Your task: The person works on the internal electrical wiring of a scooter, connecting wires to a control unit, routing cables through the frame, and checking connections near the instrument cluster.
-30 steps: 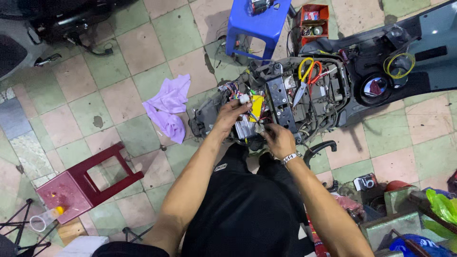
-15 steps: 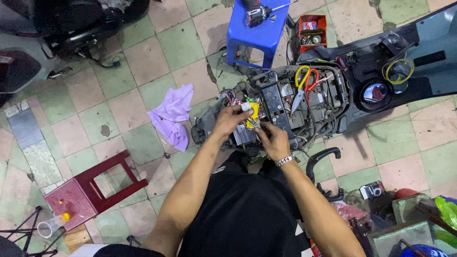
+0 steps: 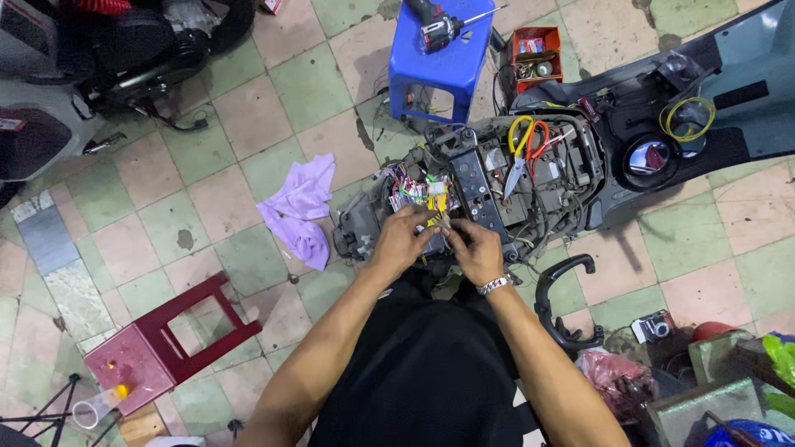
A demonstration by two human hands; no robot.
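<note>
Wiring [image 3: 418, 192] (multicoloured, tangled) pinched between both hands, left [image 3: 403, 237] and right [image 3: 474, 248].

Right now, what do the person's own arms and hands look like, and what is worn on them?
Both forearms are bare, with no sleeves reaching them and no gloves. The left hand wears nothing visible. The right hand has a silver metal watch with a link band at the wrist. No rings can be made out. The torso is in black clothing.
</note>
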